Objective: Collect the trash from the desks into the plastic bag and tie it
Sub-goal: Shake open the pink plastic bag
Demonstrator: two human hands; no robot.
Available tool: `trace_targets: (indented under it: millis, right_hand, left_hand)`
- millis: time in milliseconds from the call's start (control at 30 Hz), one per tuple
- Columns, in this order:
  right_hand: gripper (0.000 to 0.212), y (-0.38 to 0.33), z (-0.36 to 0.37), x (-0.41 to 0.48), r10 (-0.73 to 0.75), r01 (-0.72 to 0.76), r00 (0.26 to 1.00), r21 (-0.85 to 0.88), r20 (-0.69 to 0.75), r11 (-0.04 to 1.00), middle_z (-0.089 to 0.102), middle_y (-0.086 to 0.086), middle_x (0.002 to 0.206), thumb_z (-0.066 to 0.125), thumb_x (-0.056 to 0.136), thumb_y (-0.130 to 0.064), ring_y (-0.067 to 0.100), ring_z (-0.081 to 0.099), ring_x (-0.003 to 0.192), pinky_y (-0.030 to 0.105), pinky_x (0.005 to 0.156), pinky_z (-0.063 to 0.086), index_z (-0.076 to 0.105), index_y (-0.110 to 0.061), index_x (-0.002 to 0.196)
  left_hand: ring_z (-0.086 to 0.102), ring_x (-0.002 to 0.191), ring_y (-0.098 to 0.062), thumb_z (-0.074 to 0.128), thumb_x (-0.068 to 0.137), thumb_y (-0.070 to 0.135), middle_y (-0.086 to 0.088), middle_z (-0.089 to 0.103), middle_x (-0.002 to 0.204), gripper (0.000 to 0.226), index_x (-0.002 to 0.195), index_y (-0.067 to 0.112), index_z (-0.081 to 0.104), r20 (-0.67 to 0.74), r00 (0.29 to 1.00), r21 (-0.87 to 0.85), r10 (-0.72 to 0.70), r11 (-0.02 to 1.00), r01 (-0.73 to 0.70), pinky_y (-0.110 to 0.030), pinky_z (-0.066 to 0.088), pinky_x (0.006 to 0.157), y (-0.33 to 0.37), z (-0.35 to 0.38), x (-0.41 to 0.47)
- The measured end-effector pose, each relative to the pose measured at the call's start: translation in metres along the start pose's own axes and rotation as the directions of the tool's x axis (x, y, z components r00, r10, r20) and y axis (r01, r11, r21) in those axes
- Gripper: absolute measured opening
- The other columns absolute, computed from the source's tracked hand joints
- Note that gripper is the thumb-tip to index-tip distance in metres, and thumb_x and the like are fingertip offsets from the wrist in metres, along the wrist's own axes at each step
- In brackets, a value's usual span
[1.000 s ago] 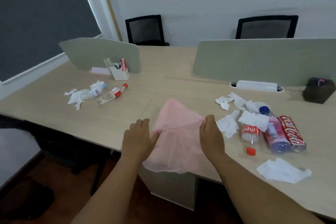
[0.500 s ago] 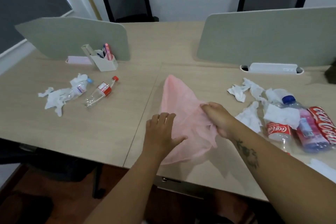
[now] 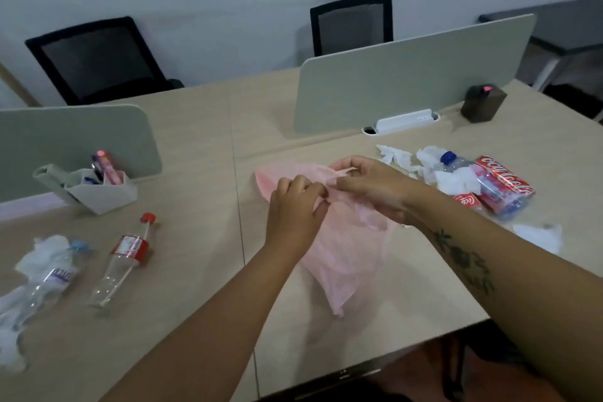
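A thin pink plastic bag lies flat on the wooden desk in front of me. My left hand and my right hand both pinch the bag's upper edge, close together, lifting its handle loops. To the right lie crumpled white tissues, a blue-capped water bottle, a red cola can and a cola bottle partly hidden by my right arm. On the left desk lie a red-capped clear cola bottle, a clear water bottle and tissues.
Grey divider panels stand across the desks. A white pen holder sits at the left panel, a dark box at the far right, a white socket strip by the right panel. Two black chairs stand behind. Another tissue lies near my right arm.
The view has swung closer and rightwards. My hands went from resting flat on the bag to pinching its top edge together and raising it off the desk.
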State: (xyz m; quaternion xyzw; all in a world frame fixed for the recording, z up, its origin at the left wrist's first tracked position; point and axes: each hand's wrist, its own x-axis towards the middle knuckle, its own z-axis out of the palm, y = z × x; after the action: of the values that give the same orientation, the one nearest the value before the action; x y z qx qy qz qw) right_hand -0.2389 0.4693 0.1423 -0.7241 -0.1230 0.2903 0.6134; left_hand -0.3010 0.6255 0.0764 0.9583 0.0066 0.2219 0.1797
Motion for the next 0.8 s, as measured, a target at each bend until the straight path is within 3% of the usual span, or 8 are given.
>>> trace_targets:
  millis: [200, 333, 433, 500, 567, 667, 733, 800]
  right_hand:
    - [0.064, 0.01, 0.011, -0.021, -0.075, -0.028, 0.98, -0.495, -0.186, 0.869, 0.053, -0.01, 0.103, 0.082, 0.071, -0.044, 0.006, 0.055, 0.091, 0.027, 0.077, 0.051, 0.049, -0.036, 0.125]
    - [0.016, 0.045, 0.009, -0.007, -0.261, -0.1, 0.883, -0.699, -0.39, 0.708, 0.062, -0.003, 0.098, 0.066, 0.085, -0.025, 0.02, 0.059, 0.092, 0.037, 0.078, 0.05, 0.064, -0.025, 0.1]
    - [0.009, 0.046, -0.007, -0.006, -0.299, -0.154, 0.81, -0.677, -0.504, 0.72, 0.063, 0.001, 0.091, 0.058, 0.088, -0.017, 0.024, 0.059, 0.087, 0.041, 0.077, 0.051, 0.067, -0.016, 0.091]
    - [0.009, 0.035, -0.011, -0.002, -0.324, -0.104, 0.806, -0.658, -0.495, 0.746, 0.063, -0.001, 0.084, 0.055, 0.089, -0.016, 0.024, 0.059, 0.082, 0.039, 0.074, 0.05, 0.064, -0.015, 0.09]
    - [0.009, 0.021, -0.008, 0.005, -0.392, -0.009, 0.816, -0.688, -0.425, 0.726, 0.064, -0.003, 0.082, 0.056, 0.086, -0.015, 0.022, 0.059, 0.082, 0.038, 0.074, 0.049, 0.064, -0.016, 0.09]
    - [0.011, 0.004, -0.011, 0.018, -0.516, 0.062, 0.797, -0.809, -0.312, 0.585, 0.065, -0.004, 0.088, 0.058, 0.083, -0.017, 0.021, 0.057, 0.087, 0.037, 0.074, 0.046, 0.066, -0.017, 0.091]
    - [0.011, 0.0, -0.026, 0.026, -0.593, 0.025, 0.767, -0.912, -0.246, 0.41, 0.065, -0.002, 0.092, 0.058, 0.085, -0.021, 0.023, 0.056, 0.09, 0.036, 0.073, 0.04, 0.066, -0.017, 0.091]
    - [0.015, 0.004, -0.049, 0.035, -0.624, -0.037, 0.745, -0.95, -0.233, 0.31, 0.064, 0.001, 0.095, 0.055, 0.09, -0.025, 0.026, 0.054, 0.091, 0.036, 0.071, 0.036, 0.066, -0.017, 0.092]
  left_hand:
    - [0.046, 0.091, -0.027, 0.065, 0.083, 0.017, -0.003, 0.06, 0.095, 0.009, 0.092, 0.017, 0.069, -0.022, 1.0, -0.171, 0.019, 0.985, -0.023, -0.034, 0.041, 0.079, -0.018, -0.022, 0.026]
    - [0.047, 0.1, -0.029, 0.058, 0.086, 0.023, -0.004, 0.06, 0.101, 0.016, 0.095, 0.015, 0.069, -0.026, 0.999, -0.082, -0.029, 0.996, 0.027, -0.036, 0.043, 0.083, -0.025, -0.048, 0.042]
    - [0.042, 0.114, -0.03, 0.055, 0.089, 0.032, -0.004, 0.055, 0.12, 0.026, 0.11, 0.02, 0.065, 0.074, 0.969, 0.031, -0.236, 0.972, 0.235, -0.036, 0.04, 0.092, -0.042, -0.069, 0.053]
    - [0.035, 0.124, -0.03, 0.061, 0.084, 0.044, -0.003, 0.043, 0.135, 0.048, 0.127, 0.026, 0.052, 0.224, 0.914, 0.126, -0.339, 0.94, 0.317, -0.038, 0.034, 0.099, -0.037, -0.077, 0.057]
    - [0.031, 0.128, -0.028, 0.067, 0.075, 0.056, 0.003, 0.036, 0.14, 0.065, 0.131, 0.034, 0.044, 0.259, 0.935, 0.178, -0.241, 0.964, 0.199, -0.039, 0.028, 0.101, -0.015, -0.071, 0.055]
    - [0.034, 0.125, -0.025, 0.065, 0.081, 0.053, 0.01, 0.045, 0.135, 0.036, 0.112, 0.037, 0.06, 0.125, 0.992, 0.267, 0.002, 0.963, -0.036, -0.038, 0.025, 0.096, 0.018, -0.056, 0.054]
    - [0.039, 0.12, -0.027, 0.062, 0.087, 0.039, 0.009, 0.057, 0.125, 0.016, 0.1, 0.031, 0.067, -0.003, 1.0, 0.279, -0.027, 0.96, 0.027, -0.037, 0.027, 0.092, 0.016, -0.061, 0.067]
    - [0.04, 0.116, -0.028, 0.062, 0.088, 0.034, 0.007, 0.059, 0.122, 0.01, 0.095, 0.03, 0.068, -0.104, 0.974, 0.223, -0.203, 0.949, 0.221, -0.036, 0.03, 0.089, 0.002, -0.076, 0.081]
